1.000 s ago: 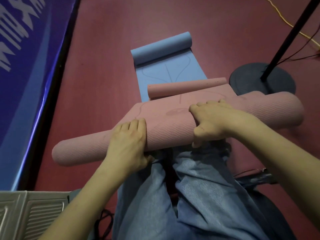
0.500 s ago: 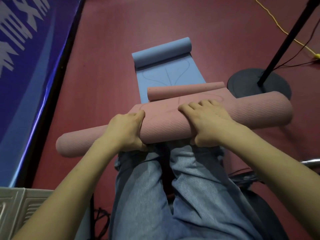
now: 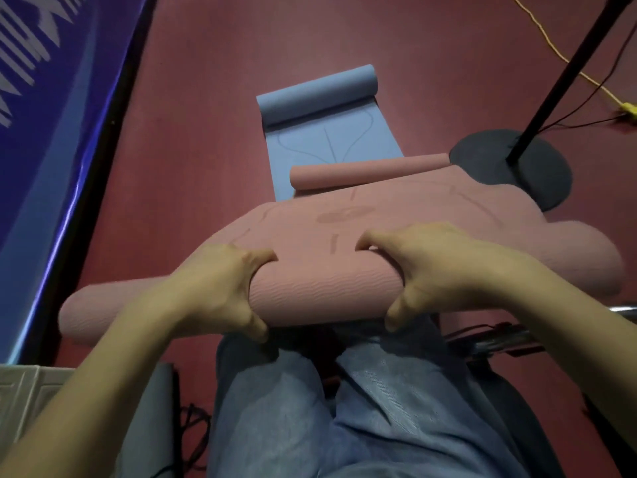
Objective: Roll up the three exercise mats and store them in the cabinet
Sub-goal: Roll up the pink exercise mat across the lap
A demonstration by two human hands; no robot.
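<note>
A person sits over a dark red floor (image 3: 213, 139), their jeans (image 3: 362, 408) filling the near middle of the view. Across the knees lies a thick pink roll (image 3: 320, 291), the near end of a pink mat (image 3: 396, 208) whose flat part runs away from the person. The left hand (image 3: 220, 291) grips the roll left of its middle, fingers curled over the top and thumb tucked below. The right hand (image 3: 437, 270) grips it right of the middle in the same way, thumb pointing down at the near side. The roll's ends stick out past both hands.

At the far end of the flat part sits a thin pink roll (image 3: 368, 170). Beyond it a blue mat (image 3: 331, 143) lies flat on the floor, with a blue roll (image 3: 317, 94) at its far end. To the right stands a black pole (image 3: 568, 74) on a round base (image 3: 489, 160), with a yellow cable (image 3: 551, 50) behind it. A blue banner (image 3: 51, 132) runs along the left.
</note>
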